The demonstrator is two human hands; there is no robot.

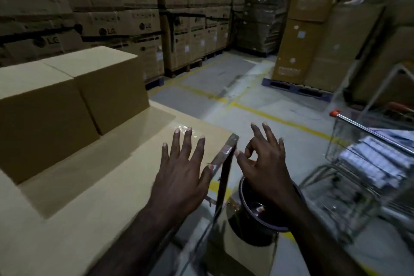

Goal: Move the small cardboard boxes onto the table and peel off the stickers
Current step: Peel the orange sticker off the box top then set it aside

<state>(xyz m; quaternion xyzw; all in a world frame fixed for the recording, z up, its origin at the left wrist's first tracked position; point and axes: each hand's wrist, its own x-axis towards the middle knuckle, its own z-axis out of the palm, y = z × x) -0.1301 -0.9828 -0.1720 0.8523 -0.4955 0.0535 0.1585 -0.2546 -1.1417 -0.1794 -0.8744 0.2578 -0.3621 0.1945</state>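
Observation:
Two plain brown cardboard boxes stand side by side at the left of the cardboard-covered table (94, 186): the near box (42, 123) and the far box (107, 87). No sticker shows on their visible faces. My left hand (181, 175) hovers palm down over the table's right part, with its fingers spread and straight and its thumb near the table's edge. My right hand (264, 163) is just past that edge, above a black bin (255, 219). Its thumb and index finger curl into a ring and the other fingers are straight. I see nothing between the two fingertips.
A metal shopping trolley (369, 163) with a red-capped handle and pale packets inside stands at the right. Tall stacks of large cartons on pallets (125, 20) line the back and right. The grey floor (224, 78) with yellow lines lies beyond the table.

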